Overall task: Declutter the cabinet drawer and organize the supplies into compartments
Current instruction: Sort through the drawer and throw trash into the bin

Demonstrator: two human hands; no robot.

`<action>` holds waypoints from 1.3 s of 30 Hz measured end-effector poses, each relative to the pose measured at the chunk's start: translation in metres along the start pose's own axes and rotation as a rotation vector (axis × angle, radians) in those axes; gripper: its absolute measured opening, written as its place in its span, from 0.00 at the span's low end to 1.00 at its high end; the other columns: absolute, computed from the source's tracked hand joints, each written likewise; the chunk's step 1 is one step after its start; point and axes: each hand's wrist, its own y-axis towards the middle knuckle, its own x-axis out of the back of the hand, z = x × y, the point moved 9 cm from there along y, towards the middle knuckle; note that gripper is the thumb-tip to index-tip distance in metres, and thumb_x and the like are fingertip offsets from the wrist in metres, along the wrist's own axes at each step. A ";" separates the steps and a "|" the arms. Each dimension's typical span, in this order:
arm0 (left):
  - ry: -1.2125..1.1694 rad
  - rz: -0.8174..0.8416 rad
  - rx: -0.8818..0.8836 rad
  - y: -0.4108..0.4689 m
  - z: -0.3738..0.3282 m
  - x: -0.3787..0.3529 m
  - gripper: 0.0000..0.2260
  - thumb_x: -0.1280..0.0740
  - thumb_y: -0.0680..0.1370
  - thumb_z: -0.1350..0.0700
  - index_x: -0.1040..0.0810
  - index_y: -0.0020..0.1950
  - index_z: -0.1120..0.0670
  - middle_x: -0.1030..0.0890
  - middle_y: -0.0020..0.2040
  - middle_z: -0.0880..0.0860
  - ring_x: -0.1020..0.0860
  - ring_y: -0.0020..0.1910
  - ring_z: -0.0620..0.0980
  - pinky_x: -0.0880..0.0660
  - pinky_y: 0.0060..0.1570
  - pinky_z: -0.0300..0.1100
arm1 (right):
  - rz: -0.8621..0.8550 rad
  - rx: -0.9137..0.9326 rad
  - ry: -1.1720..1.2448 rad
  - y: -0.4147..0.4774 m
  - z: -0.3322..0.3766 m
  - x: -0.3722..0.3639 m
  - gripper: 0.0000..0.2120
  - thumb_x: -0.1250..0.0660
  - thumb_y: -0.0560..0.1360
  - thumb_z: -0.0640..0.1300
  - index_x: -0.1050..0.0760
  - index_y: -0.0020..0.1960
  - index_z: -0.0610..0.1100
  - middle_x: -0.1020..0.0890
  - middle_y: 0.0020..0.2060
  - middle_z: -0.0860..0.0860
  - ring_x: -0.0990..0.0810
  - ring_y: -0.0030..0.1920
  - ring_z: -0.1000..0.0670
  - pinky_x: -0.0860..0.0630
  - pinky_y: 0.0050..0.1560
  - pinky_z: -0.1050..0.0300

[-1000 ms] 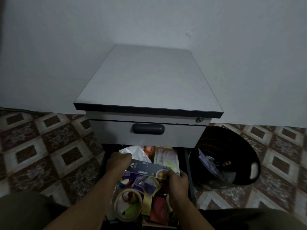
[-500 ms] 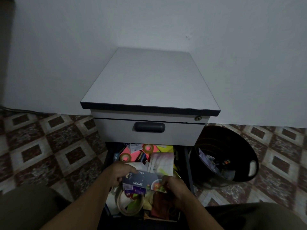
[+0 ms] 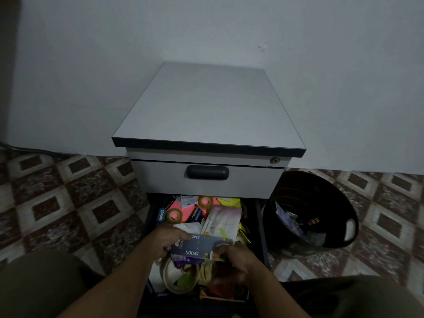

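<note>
Over cluttered drawer (image 3: 151, 216), hands (image 3: 202, 246) grip flat cardboard spoon packet (image 3: 197, 247).

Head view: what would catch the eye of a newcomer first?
The left hand and the right hand hold a dark pack printed SPOON over the open drawer, bottom centre. The drawer is crammed with bright clutter: pink paper, tape rolls. To its right on the floor stands a black bin with scraps inside.
</note>
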 end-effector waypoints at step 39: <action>0.967 -0.195 -0.321 0.059 -0.058 -0.017 0.27 0.53 0.79 0.39 0.30 0.70 0.50 0.44 0.79 0.53 0.51 0.78 0.58 0.48 0.75 0.56 | -0.090 -0.020 0.269 0.013 -0.007 0.023 0.16 0.38 0.72 0.31 0.27 0.58 0.40 0.18 0.47 0.35 0.18 0.36 0.37 0.20 0.38 0.43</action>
